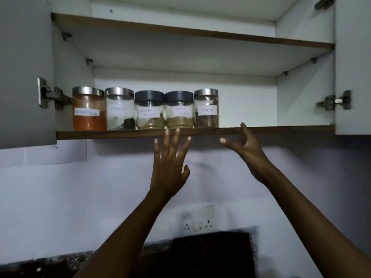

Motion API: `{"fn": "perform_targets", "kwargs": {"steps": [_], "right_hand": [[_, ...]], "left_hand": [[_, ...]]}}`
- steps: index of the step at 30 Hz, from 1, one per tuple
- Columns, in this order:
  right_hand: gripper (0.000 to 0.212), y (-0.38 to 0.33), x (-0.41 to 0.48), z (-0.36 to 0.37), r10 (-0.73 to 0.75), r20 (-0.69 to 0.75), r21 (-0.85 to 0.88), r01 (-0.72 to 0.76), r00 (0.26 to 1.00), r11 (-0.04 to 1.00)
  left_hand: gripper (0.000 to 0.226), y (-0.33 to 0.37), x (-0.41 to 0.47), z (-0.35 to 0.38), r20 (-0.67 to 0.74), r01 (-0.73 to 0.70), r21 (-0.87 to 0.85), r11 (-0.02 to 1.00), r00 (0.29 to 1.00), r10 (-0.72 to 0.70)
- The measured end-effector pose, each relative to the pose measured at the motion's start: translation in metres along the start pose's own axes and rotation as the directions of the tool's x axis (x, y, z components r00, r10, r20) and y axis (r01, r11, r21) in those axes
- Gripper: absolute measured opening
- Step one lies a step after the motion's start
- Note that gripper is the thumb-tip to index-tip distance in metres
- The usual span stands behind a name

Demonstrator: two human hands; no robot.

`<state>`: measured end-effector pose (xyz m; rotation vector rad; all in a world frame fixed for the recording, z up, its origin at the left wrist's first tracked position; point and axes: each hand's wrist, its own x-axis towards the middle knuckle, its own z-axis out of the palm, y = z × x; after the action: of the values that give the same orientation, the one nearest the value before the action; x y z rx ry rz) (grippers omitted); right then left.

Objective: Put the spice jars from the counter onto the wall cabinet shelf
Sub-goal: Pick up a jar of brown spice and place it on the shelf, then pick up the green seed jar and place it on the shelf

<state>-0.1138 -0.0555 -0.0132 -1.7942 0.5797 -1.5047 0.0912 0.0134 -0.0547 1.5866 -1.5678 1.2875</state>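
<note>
While its doors stand wide open, the wall cabinet [251,101] shows five spice jars [149,110] lined up side by side on the left half of its lower shelf [281,130], close to the front edge. Both hands are raised just below that edge and hold nothing. The left hand [170,157] is flat with fingers spread under the middle of the row. The right hand [245,145] is loosely curved, just right of the last jar.

To my eye the jars are clear, hard and smooth, probably glass, so breakable and a bit slippery. The full orange jar [89,109] looks heaviest. I'd grip each round the body, below the lid. Every jar wears a white handwritten label, too blurred to read.
</note>
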Motion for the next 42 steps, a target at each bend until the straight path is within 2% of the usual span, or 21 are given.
{"fn": "perform_targets", "kwargs": {"steps": [3,7,11,14,17,19,21,26,28,32,37,42], "right_hand": [[0.101,0.023,-0.047,-0.02,0.038,0.015,-0.051,-0.037,0.999,0.998],[0.07,0.061,-0.101,-0.04,0.126,0.035,-0.102,-0.122,0.991,0.987],[0.05,0.114,-0.157,-0.055,0.294,0.005,-0.09,-0.292,0.956,0.952],[0.035,0.158,-0.196,-0.071,0.418,-0.029,-0.096,-0.419,0.908,0.903],[0.023,0.198,-0.232,-0.087,0.523,-0.059,-0.124,-0.526,0.85,0.842],[0.023,0.227,-0.257,-0.099,0.581,-0.079,-0.193,-0.585,0.81,0.788],[0.033,0.255,-0.282,-0.11,0.647,-0.066,-0.286,-0.636,0.759,0.717],[0.08,0.303,-0.33,-0.119,0.783,0.039,-0.486,-0.673,0.621,0.558],[0.082,0.314,-0.34,-0.116,0.774,0.063,-0.501,-0.651,0.63,0.571],[0.062,0.324,-0.346,-0.114,0.714,0.056,-0.479,-0.608,0.698,0.633],[0.047,0.324,-0.336,-0.107,0.711,0.059,-0.455,-0.615,0.701,0.644],[0.04,0.301,-0.313,-0.094,0.616,0.14,-0.338,-0.547,0.775,0.765]], "left_hand": [[0.063,0.046,-0.036,0.011,-0.053,-0.045,-0.19,0.981,0.998,0.035],[0.05,0.097,-0.077,0.026,0.017,0.029,-0.422,0.906,1.0,-0.024],[0.039,0.14,-0.131,0.039,0.193,0.13,-0.544,0.829,0.981,-0.028],[0.033,0.166,-0.172,0.05,0.359,0.187,-0.567,0.803,0.933,0.037],[0.032,0.19,-0.214,0.057,0.476,0.293,-0.598,0.746,0.879,0.037],[0.033,0.207,-0.245,0.061,0.55,0.351,-0.601,0.718,0.834,0.052],[0.034,0.222,-0.275,0.064,0.64,0.423,-0.583,0.694,0.765,0.07],[0.038,0.249,-0.326,0.071,0.829,0.548,-0.474,0.689,0.542,0.139],[0.038,0.25,-0.331,0.072,0.868,0.579,-0.437,0.688,0.473,0.153],[0.038,0.241,-0.329,0.072,0.911,0.648,-0.393,0.652,0.371,0.18],[0.037,0.219,-0.328,0.066,0.933,0.754,-0.356,0.552,0.319,0.166],[0.036,0.198,-0.33,0.052,0.956,0.884,-0.291,0.366,0.282,0.077]]}}
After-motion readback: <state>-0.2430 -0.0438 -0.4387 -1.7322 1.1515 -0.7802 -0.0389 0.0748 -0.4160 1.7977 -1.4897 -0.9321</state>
